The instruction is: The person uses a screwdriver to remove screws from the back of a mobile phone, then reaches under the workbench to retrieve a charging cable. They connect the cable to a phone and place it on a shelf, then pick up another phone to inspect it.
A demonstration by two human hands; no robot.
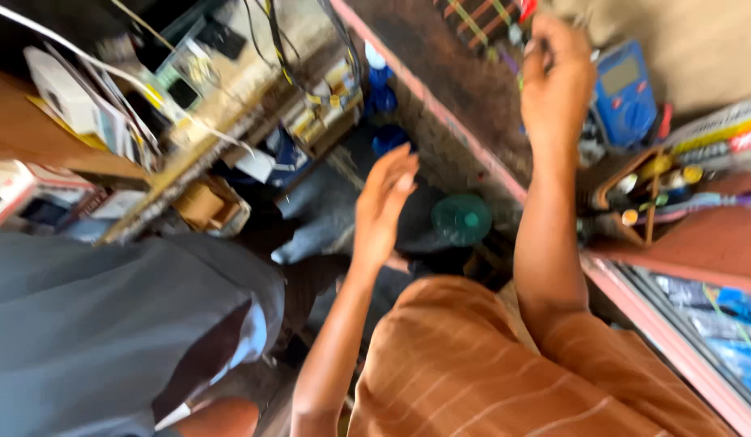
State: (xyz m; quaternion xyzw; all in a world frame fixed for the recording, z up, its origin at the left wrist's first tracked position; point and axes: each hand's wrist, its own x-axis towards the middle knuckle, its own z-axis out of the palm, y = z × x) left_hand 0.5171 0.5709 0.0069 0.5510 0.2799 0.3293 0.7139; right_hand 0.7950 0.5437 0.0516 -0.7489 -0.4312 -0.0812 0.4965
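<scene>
Reaching R hand (556, 77) twd blue multimeter (625, 93).

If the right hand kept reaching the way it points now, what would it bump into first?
Probably the blue handheld meter lying just beyond the right hand on the workbench, though blur leaves the depth uncertain.

We note a dark brown worktop (464, 73) with a pink edge running from the top centre down to the lower right of the frame. Directly on it, at upper right, lie a blue meter (626, 93) and an open wooden box (634, 202) of small tools. A cluttered shelf (197, 154) at upper left carries cables and papers; blur hides finer detail.
</scene>
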